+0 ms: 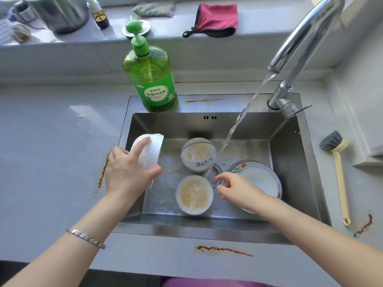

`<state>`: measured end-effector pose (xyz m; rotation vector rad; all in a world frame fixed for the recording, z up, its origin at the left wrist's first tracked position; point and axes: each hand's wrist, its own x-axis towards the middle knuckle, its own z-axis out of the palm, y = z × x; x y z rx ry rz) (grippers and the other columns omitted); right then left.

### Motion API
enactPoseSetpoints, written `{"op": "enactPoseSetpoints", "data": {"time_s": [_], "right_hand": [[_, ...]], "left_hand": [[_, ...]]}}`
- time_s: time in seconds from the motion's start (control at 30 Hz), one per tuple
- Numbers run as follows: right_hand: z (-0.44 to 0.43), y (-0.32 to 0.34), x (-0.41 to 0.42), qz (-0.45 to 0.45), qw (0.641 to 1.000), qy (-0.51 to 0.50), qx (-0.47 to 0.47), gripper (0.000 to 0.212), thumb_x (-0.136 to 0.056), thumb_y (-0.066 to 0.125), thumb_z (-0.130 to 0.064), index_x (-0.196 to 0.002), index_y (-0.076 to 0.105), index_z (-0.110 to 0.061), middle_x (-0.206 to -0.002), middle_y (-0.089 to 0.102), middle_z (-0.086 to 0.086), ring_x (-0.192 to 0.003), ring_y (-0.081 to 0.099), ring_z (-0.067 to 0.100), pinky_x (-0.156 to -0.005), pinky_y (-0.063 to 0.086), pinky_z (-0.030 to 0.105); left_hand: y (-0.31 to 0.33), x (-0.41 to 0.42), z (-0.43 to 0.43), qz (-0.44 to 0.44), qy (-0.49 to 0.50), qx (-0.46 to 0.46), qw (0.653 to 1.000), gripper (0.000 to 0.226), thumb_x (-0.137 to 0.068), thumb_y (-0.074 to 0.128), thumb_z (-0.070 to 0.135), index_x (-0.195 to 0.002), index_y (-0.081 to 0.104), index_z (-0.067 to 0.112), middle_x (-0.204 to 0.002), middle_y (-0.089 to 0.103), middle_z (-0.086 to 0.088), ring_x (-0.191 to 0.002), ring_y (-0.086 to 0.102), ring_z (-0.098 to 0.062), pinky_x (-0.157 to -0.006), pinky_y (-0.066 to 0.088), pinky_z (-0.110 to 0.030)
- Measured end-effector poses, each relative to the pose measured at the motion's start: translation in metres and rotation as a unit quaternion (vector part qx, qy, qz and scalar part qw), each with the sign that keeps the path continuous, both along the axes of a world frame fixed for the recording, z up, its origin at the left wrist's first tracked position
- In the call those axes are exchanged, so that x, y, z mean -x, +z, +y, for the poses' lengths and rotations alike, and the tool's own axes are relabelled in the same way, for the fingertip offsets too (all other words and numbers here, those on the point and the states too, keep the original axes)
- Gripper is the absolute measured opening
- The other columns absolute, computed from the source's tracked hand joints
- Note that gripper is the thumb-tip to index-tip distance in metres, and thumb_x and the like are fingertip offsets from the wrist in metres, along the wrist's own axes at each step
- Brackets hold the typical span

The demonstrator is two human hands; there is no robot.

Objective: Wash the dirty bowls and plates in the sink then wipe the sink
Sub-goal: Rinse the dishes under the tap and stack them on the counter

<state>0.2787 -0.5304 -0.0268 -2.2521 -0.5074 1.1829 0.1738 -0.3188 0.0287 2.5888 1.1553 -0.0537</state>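
Inside the steel sink (170, 125), under the running tap (306, 38): gripping a white bowl (148, 150) in the curled left hand (128, 172) at the left edge, tipped on its side (likely to shed water). Holding the right hand (238, 189) by the stream, fingers loose and empty, between two soiled bowls (194, 194) and a plate (261, 179) at the right edge.

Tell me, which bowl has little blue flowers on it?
The back bowl, beside the running water. The front bowl shows no flowers, and the left hand holds a plain white bowl.
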Motion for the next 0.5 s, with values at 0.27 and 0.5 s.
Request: {"op": "enactPoseSetpoints", "data": {"time_s": [0.27,0.5], "right_hand": [[0.003,0.018,-0.022,-0.141,0.961,0.163,-0.174,0.068,-0.086,0.064,-0.024,-0.144,0.028,-0.021,-0.15,0.029,-0.011,-0.137,0.023,0.001,-0.1,0.005,-0.004],[0.007,0.001,-0.055,-0.312,0.882,0.259,-0.241,0.047,-0.075,0.049,-0.013,-0.119,0.064,-0.018,-0.119,0.066,-0.002,-0.104,0.061,0.011,-0.085,0.047,0.024]], "left_hand": [[-0.009,-0.059,-0.04,-0.257,0.141,0.38,0.877,0.035,-0.083,0.066,0.023,-0.118,0.06,0.027,-0.096,0.062,-0.004,-0.072,0.056,-0.008,-0.062,0.048,-0.025],[-0.004,-0.103,-0.047,-0.272,0.102,0.426,0.857,0.038,-0.058,0.056,0.033,-0.095,0.067,0.032,-0.079,0.063,0.005,-0.072,0.055,-0.014,-0.058,0.044,-0.026]]}}
